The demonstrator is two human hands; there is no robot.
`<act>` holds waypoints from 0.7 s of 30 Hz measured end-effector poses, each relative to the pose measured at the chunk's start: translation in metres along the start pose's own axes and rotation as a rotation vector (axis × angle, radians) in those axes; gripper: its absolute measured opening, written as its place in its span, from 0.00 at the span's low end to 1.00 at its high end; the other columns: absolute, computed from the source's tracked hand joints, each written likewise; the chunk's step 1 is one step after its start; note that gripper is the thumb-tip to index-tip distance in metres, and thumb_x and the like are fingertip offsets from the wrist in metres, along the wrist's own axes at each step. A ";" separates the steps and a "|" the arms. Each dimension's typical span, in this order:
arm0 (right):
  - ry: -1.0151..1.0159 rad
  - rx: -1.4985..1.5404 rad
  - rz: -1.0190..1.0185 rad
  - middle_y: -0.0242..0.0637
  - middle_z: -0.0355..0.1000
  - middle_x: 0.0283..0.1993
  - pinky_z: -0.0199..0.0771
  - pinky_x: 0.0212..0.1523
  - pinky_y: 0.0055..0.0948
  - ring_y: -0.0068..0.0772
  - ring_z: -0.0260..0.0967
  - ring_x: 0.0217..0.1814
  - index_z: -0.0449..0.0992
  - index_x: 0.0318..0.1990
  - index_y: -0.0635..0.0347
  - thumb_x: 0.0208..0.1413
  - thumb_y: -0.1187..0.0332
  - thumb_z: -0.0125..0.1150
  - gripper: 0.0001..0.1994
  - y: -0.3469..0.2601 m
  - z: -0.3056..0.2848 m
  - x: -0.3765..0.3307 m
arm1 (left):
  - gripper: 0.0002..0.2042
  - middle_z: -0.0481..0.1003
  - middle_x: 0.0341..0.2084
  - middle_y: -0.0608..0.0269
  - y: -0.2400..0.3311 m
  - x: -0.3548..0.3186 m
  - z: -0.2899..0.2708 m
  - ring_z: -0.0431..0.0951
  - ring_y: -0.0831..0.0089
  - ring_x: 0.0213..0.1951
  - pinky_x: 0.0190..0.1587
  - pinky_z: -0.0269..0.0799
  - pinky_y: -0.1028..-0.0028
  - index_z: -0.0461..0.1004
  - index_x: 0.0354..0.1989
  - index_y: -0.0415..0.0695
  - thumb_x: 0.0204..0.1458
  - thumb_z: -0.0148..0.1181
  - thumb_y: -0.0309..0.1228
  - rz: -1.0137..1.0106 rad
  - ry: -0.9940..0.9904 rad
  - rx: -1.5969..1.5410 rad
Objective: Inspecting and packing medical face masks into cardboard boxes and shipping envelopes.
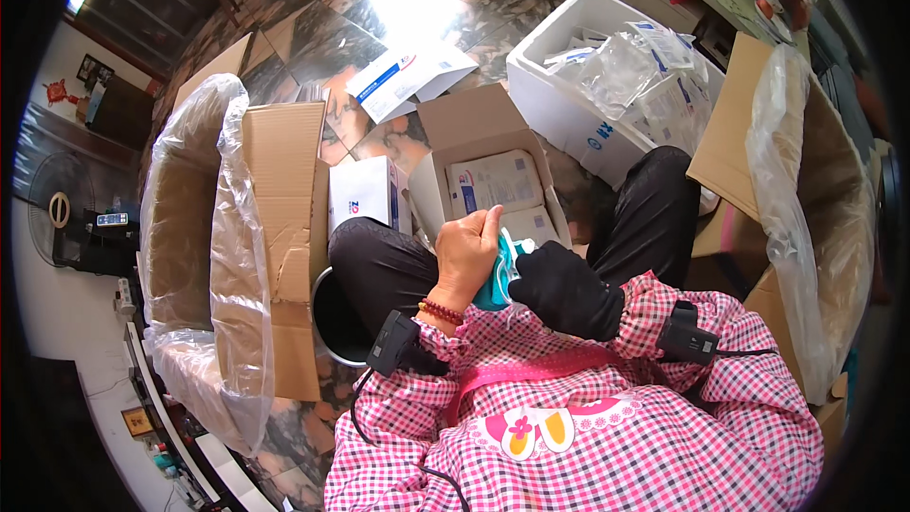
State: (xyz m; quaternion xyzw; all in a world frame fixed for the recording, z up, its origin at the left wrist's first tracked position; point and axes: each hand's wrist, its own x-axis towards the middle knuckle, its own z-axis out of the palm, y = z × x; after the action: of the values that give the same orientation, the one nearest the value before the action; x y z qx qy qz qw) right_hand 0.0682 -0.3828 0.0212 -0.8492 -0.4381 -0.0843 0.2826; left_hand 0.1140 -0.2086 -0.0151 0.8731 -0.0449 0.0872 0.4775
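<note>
My left hand (464,251), bare with a beaded bracelet, is closed with its thumb up on a teal-and-white soft bundle (495,286) above my lap. My right hand (567,292), in a black glove, closes on the bundle's white, cord-like part from the other side. My fingers hide much of the bundle, so its kind is unclear. Just beyond my hands stands an open cardboard carton (466,118), where flat white printed packets (495,180) lie in two stacks.
A white box (361,192) and a loose white printed carton (391,79) lie by the carton. A white foam box (557,106) holds clear and printed packets (654,71). Large plastic-lined cardboard boxes stand left (282,228) and right (735,123). A bin (328,322) is beside my left knee.
</note>
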 end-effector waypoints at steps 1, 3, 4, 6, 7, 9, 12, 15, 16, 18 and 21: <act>0.002 0.001 0.005 0.41 0.70 0.29 0.69 0.34 0.40 0.42 0.71 0.32 0.76 0.29 0.55 0.45 0.71 0.61 0.02 -0.001 -0.001 0.000 | 0.19 0.63 0.12 0.47 -0.001 0.000 0.001 0.55 0.72 0.15 0.20 0.56 0.66 0.71 0.20 0.33 0.60 0.59 0.33 0.000 -0.005 0.001; 0.044 0.028 0.009 0.41 0.70 0.29 0.69 0.34 0.40 0.43 0.71 0.32 0.77 0.31 0.55 0.46 0.72 0.61 0.04 -0.002 -0.002 0.000 | 0.19 0.59 0.10 0.52 -0.004 0.004 0.002 0.55 0.78 0.17 0.19 0.55 0.68 0.71 0.20 0.33 0.61 0.59 0.34 -0.026 -0.015 -0.046; 0.046 0.029 0.015 0.41 0.70 0.29 0.69 0.34 0.40 0.43 0.71 0.32 0.77 0.31 0.55 0.46 0.72 0.61 0.04 -0.003 0.000 -0.002 | 0.20 0.58 0.10 0.59 -0.005 0.007 0.002 0.55 0.82 0.19 0.19 0.54 0.70 0.72 0.21 0.32 0.62 0.58 0.35 -0.035 -0.023 -0.063; -0.014 0.036 0.010 0.42 0.70 0.31 0.70 0.37 0.41 0.44 0.71 0.35 0.79 0.35 0.57 0.45 0.73 0.62 0.08 -0.007 0.004 -0.008 | 0.20 0.58 0.10 0.63 -0.008 0.011 0.002 0.55 0.83 0.18 0.19 0.54 0.71 0.72 0.21 0.32 0.62 0.58 0.35 -0.073 -0.008 -0.086; -0.014 0.038 0.013 0.42 0.70 0.31 0.70 0.37 0.41 0.44 0.71 0.35 0.79 0.35 0.57 0.45 0.73 0.62 0.08 -0.006 0.005 -0.007 | 0.21 0.59 0.09 0.67 -0.010 0.012 0.001 0.55 0.84 0.18 0.19 0.54 0.71 0.72 0.21 0.32 0.62 0.58 0.36 -0.111 0.012 -0.110; 0.010 0.062 0.025 0.43 0.72 0.32 0.71 0.37 0.41 0.46 0.72 0.35 0.80 0.36 0.57 0.44 0.74 0.63 0.09 -0.005 0.006 -0.005 | 0.21 0.60 0.10 0.74 -0.013 0.012 -0.001 0.56 0.86 0.19 0.19 0.53 0.73 0.74 0.21 0.31 0.62 0.58 0.37 -0.142 -0.025 -0.119; 0.015 0.129 -0.003 0.42 0.71 0.31 0.71 0.35 0.41 0.46 0.72 0.34 0.78 0.35 0.57 0.47 0.73 0.61 0.06 -0.003 -0.006 -0.005 | 0.22 0.57 0.11 0.62 -0.010 0.013 -0.002 0.56 0.81 0.18 0.20 0.55 0.69 0.70 0.19 0.33 0.62 0.58 0.38 -0.214 -0.134 -0.168; 0.106 0.126 0.248 0.44 0.71 0.33 0.71 0.37 0.41 0.47 0.72 0.36 0.77 0.37 0.59 0.47 0.75 0.60 0.08 0.024 -0.013 -0.008 | 0.23 0.56 0.10 0.62 -0.020 0.019 -0.016 0.54 0.81 0.18 0.20 0.55 0.69 0.68 0.19 0.34 0.62 0.57 0.40 -0.183 -0.153 -0.302; 0.199 0.281 0.348 0.45 0.71 0.34 0.71 0.39 0.39 0.49 0.72 0.38 0.76 0.38 0.61 0.48 0.76 0.60 0.08 0.035 -0.020 -0.006 | 0.23 0.59 0.12 0.59 -0.014 0.018 -0.024 0.58 0.75 0.17 0.22 0.57 0.68 0.68 0.20 0.35 0.63 0.56 0.41 -0.102 -0.234 -0.221; 0.260 0.479 0.453 0.47 0.72 0.33 0.72 0.38 0.36 0.48 0.73 0.37 0.75 0.37 0.64 0.49 0.79 0.58 0.07 0.046 -0.029 0.001 | 0.21 0.62 0.14 0.56 0.007 0.011 -0.026 0.62 0.68 0.18 0.24 0.60 0.67 0.69 0.22 0.35 0.62 0.56 0.40 0.019 -0.318 -0.201; 0.347 0.537 0.512 0.47 0.72 0.33 0.72 0.37 0.36 0.48 0.73 0.36 0.75 0.37 0.64 0.48 0.78 0.59 0.07 0.058 -0.018 0.012 | 0.14 0.71 0.24 0.48 0.033 0.004 -0.026 0.75 0.49 0.28 0.31 0.68 0.61 0.72 0.28 0.38 0.61 0.55 0.37 0.243 -0.474 -0.080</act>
State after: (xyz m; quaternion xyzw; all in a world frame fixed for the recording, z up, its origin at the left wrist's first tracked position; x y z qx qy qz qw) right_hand 0.1231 -0.4104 0.0177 -0.8001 -0.1648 -0.0361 0.5757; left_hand 0.1096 -0.2044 0.0262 0.8379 -0.2632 -0.0649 0.4737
